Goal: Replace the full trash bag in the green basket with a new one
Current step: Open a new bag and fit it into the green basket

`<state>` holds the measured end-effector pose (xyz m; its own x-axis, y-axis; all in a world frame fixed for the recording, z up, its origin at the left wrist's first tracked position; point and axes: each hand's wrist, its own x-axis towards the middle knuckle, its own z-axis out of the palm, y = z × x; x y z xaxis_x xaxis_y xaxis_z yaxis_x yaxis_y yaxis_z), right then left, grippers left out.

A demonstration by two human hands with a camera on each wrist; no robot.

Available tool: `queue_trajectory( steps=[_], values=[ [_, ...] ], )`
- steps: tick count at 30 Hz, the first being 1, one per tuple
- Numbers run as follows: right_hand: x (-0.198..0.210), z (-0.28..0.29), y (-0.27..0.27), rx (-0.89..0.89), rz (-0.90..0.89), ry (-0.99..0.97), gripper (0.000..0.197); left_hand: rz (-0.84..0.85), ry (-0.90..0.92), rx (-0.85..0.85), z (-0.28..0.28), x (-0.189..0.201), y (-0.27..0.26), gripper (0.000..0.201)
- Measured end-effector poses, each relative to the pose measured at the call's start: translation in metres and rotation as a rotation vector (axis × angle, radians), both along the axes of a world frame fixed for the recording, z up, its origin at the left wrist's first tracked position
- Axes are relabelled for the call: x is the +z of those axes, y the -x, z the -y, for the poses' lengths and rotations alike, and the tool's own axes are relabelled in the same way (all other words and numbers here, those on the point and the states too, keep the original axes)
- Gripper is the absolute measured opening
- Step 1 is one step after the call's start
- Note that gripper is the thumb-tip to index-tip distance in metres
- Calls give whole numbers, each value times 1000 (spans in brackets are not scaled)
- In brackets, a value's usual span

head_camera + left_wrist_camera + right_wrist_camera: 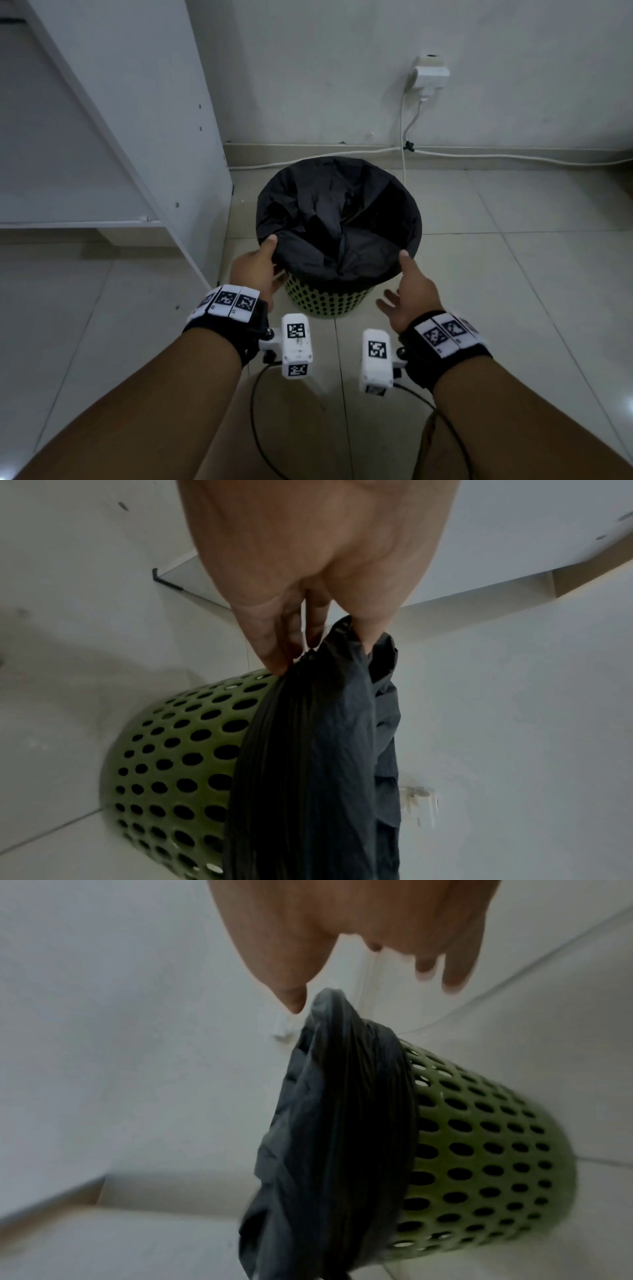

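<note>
A green perforated basket (325,303) stands on the tiled floor, lined with a black trash bag (337,219) folded over its rim. My left hand (270,260) is at the rim's left side. In the left wrist view this left hand (325,647) pinches the bag's (318,750) folded edge between thumb and fingers, above the basket (178,764). My right hand (400,281) hovers at the rim's right side with its fingers spread. In the right wrist view the right hand (373,988) holds nothing; its thumb tip is just beside the bag (342,1110) on the basket (479,1150).
A white cabinet (137,120) stands close on the left of the basket. Behind it is a wall with a socket and adapter (430,73), and a white cable (513,157) runs along the baseboard. Black camera cables (255,428) hang near my legs.
</note>
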<state>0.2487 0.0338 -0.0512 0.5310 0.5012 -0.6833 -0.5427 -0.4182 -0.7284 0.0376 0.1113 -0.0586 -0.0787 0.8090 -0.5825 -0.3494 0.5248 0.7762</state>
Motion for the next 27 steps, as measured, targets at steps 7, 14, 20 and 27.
queue_trajectory(
  steps=[7, 14, 20, 27],
  values=[
    [-5, -5, 6, -16, -311, -194, 16, 141, 141, -92, 25, -12, -21, 40],
    [-3, 1, 20, 70, -378, -200, 11, 194, 200, 7, 22, -19, -29, 14],
    [-6, 0, 2, 4, -385, -176, 24, 155, 188, 54, 19, -15, -28, 7],
    [-1, -3, -4, -9, -422, -245, 8, 182, 172, 30, 11, -11, -16, 18]
  ],
)
